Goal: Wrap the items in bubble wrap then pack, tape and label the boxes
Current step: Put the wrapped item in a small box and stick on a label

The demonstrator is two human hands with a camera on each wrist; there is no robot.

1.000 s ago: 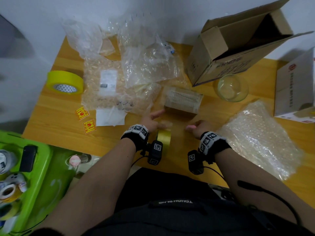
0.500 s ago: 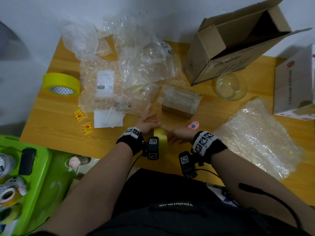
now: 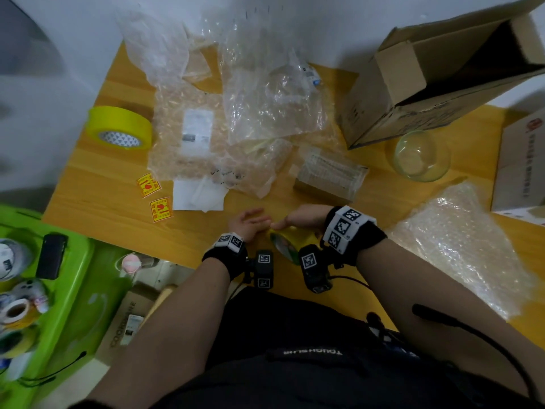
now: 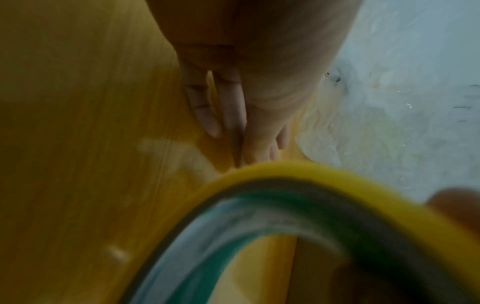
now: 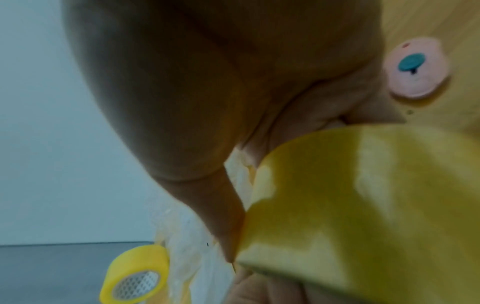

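At the near edge of the smooth orange-toned wooden table point(image 3: 103, 196), a glossy yellow roll of packing tape point(image 3: 290, 242) is standing on its rim between the person's two wrists. The right hand point(image 3: 303, 216) is curling over the top of the roll and gripping it, thumb and fingers pressing against the slick yellow band. The left hand point(image 3: 249, 222) is lying just beside the roll with its fingers straight and relaxed, holding nothing, fingertips meeting the right hand's. A small round pink disc with a teal centre point(image 5: 417, 69) is lying flat on the wood just beyond the right hand. Farther out, a crinkled sheet of clear bubble wrap point(image 3: 460, 243) is spreading on the right, and two small yellow-and-red square stickers point(image 3: 154, 196) are lying on the left. Beyond them a clear rectangular plastic case point(image 3: 330, 175) and a round glass bowl point(image 3: 421, 156) are sitting near an open brown cardboard box point(image 3: 427, 84), tipped on its side. A second, wider yellow tape roll point(image 3: 121, 128) is resting beside crumpled plastic bags point(image 3: 265, 93).
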